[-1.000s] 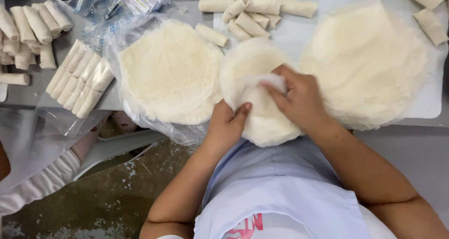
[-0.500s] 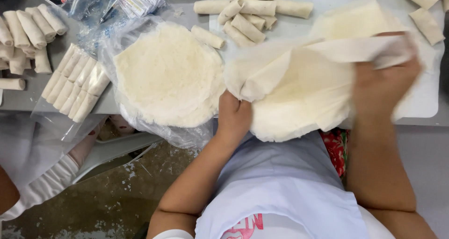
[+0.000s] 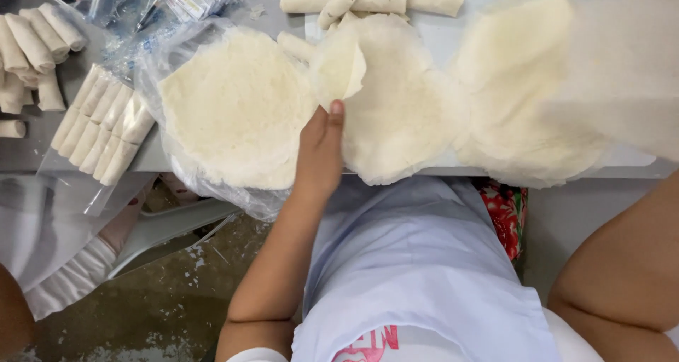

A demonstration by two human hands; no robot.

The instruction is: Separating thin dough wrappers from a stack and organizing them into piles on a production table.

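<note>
Here, left hand (image 3: 320, 150) lies flat, fingers (image 3: 335, 110) lifting wrapper (image 3: 396, 100).

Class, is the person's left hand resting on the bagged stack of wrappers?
No: the left hand presses the middle wrapper stack, beside the bagged stack.

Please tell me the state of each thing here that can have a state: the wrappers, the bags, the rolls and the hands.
left hand: flat on the middle wrapper stack, holding nothing
middle wrapper stack: top sheet's corner folded up
lifted wrapper: raised off the table, blurred
right hand: not in view
bagged wrapper stack: lying in an open plastic bag
bagged rolls: packed side by side
loose rolls: rolled, piled
</note>
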